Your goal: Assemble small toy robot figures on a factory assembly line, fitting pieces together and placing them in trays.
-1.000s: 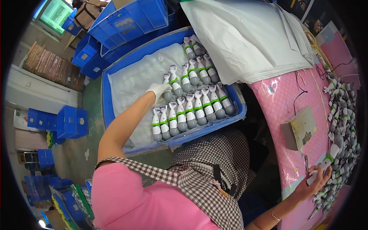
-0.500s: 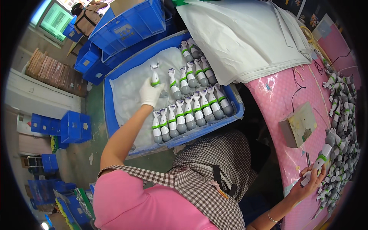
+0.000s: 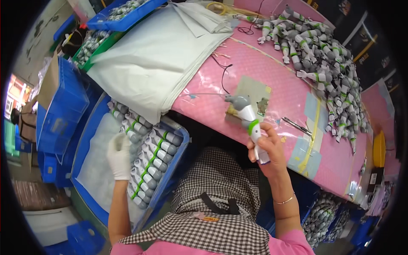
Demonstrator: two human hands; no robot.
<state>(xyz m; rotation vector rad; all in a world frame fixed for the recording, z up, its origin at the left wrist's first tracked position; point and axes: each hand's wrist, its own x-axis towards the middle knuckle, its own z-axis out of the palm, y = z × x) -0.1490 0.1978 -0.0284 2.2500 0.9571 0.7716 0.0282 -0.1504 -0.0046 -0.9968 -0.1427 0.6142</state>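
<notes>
My right hand (image 3: 270, 148), bare, grips a white handheld device (image 3: 255, 129) with a bulbous grey head and a green ring. It is tilted over the front edge of the pink-covered table, its grey head up and away from me. My left hand (image 3: 119, 159), in a white glove, hovers over the blue crate (image 3: 182, 136) with its fingers partly apart and nothing visible in them. Similar grey-headed devices (image 3: 148, 168) lie in rows on the right of the crate, beside this hand. White sheet lining (image 3: 95, 163) covers the crate's left part.
White sheets (image 3: 157, 55) drape over the table's left end. A small grey box (image 3: 255, 85), a thin dark tool (image 3: 295, 126) and a black cable (image 3: 224, 74) are on the pink table (image 3: 204, 93). Loose devices (image 3: 314, 51) heap at its far right. Blue bins (image 3: 63, 106) stack at left.
My view has swung right toward the table. The left hand has let go of a device in the crate. My right hand has brought its device from the heap to the table's front edge.
</notes>
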